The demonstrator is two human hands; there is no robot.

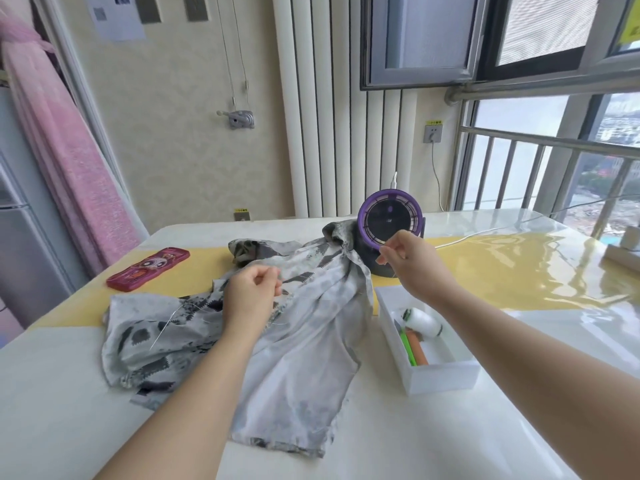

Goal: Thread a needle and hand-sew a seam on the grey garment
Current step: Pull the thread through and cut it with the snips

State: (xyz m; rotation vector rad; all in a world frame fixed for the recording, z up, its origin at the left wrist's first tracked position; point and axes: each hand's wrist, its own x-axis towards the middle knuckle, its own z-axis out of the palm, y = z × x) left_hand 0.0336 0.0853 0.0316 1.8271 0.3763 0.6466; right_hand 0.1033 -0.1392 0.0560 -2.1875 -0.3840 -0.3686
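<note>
Left hand over grey garment, right hand beyond it, are pinching thread; slack is probably risking knots.

— What's the grey garment made of?
— Thin, smooth cloth with a faint sheen.
— And around it?
— My tabletop is glossy, mirror-like. The box is matt white plastic, the fan has a smooth purple plastic ring, my phone case is shiny.
</note>
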